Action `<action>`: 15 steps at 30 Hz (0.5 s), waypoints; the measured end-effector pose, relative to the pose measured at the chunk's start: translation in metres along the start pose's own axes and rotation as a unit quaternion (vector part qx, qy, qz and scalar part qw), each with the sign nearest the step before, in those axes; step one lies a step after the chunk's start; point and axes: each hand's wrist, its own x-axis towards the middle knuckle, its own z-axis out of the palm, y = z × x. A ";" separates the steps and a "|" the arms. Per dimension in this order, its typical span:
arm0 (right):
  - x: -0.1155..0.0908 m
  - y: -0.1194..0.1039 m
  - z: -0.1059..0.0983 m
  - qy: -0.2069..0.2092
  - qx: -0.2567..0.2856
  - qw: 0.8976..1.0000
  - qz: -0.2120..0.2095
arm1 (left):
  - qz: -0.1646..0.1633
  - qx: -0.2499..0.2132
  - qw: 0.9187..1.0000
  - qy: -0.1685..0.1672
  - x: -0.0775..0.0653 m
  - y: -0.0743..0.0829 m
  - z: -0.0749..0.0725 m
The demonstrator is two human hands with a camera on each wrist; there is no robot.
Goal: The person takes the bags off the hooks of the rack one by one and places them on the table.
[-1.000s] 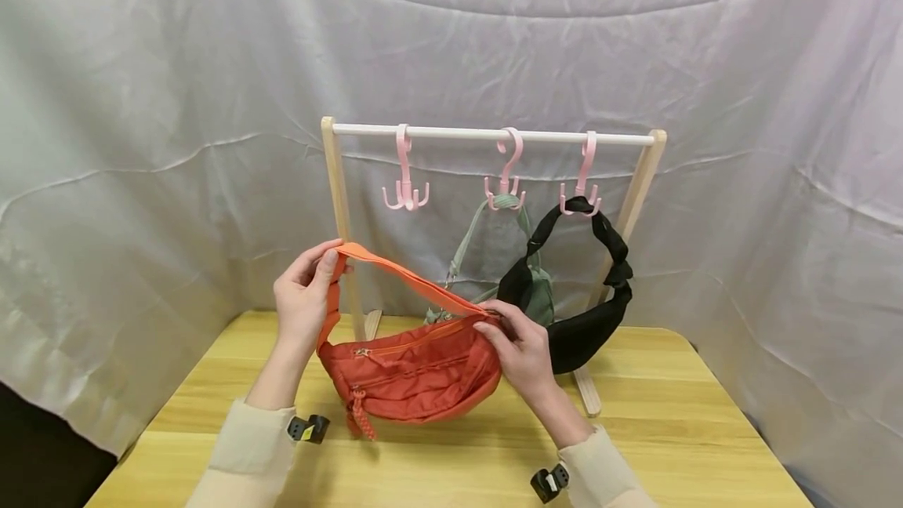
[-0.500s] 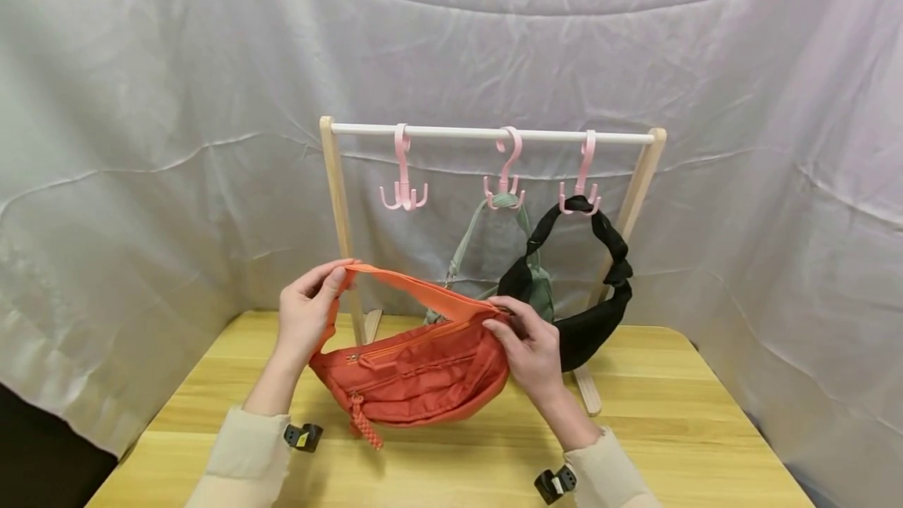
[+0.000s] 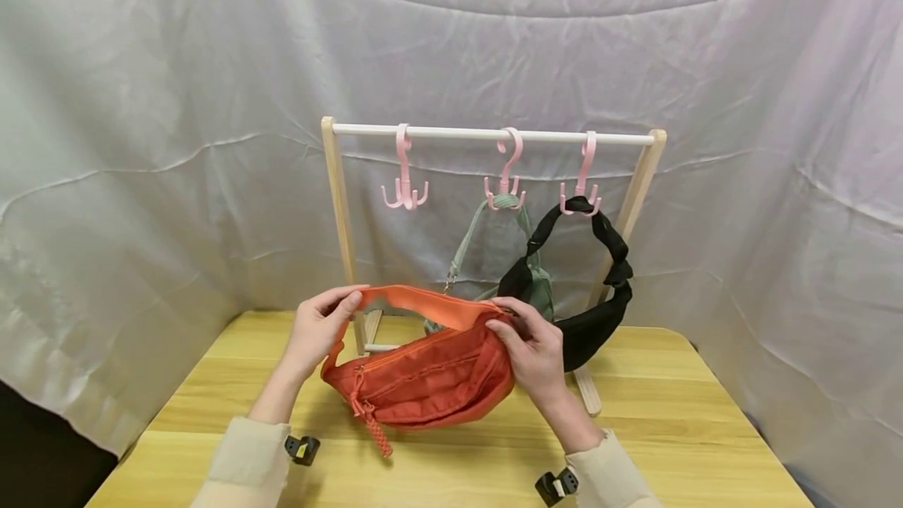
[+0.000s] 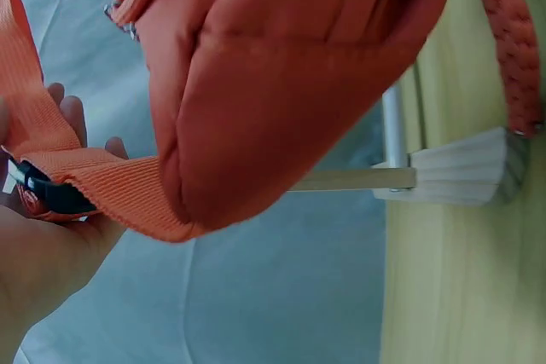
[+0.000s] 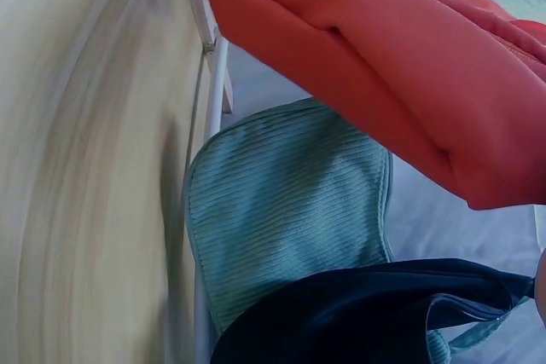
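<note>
Both hands hold a red waist bag [image 3: 437, 379] up in front of the rack. My left hand [image 3: 320, 328] pinches its orange strap [image 3: 416, 302] at the left end, thumb on top. At the bag's upper right corner, my right hand [image 3: 531, 343] grips the fabric where the strap joins. A braided zipper pull [image 3: 374, 426] dangles from the bag's left side. In the left wrist view a dark buckle [image 4: 55, 193] shows on the strap beside the palm. The right wrist view has the bag's underside [image 5: 384, 66], with the right hand mostly out of frame.
A wooden rack with a white bar [image 3: 451, 132] stands behind, carrying three pink hooks. The left hook [image 3: 405, 190] bears nothing. A green corduroy bag [image 5: 281, 202] hangs from the middle one, a black bag [image 3: 589, 335] from the right one. Grey curtain surrounds the wooden table [image 3: 635, 445].
My left hand has come down and slightly right, lowering the strap so its arch over the bag is flatter. My right hand has shifted slightly right, and the zipper pull has swung right.
</note>
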 end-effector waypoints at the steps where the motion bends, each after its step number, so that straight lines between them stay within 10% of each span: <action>1: 0.000 0.000 0.000 0.000 0.001 1.000 0.000 | -0.005 0.004 1.000 -0.006 -0.001 -0.003 0.000; 15: 0.003 0.000 0.006 -0.001 0.013 1.000 -0.018 | -0.039 0.055 0.996 -0.054 -0.010 -0.027 0.009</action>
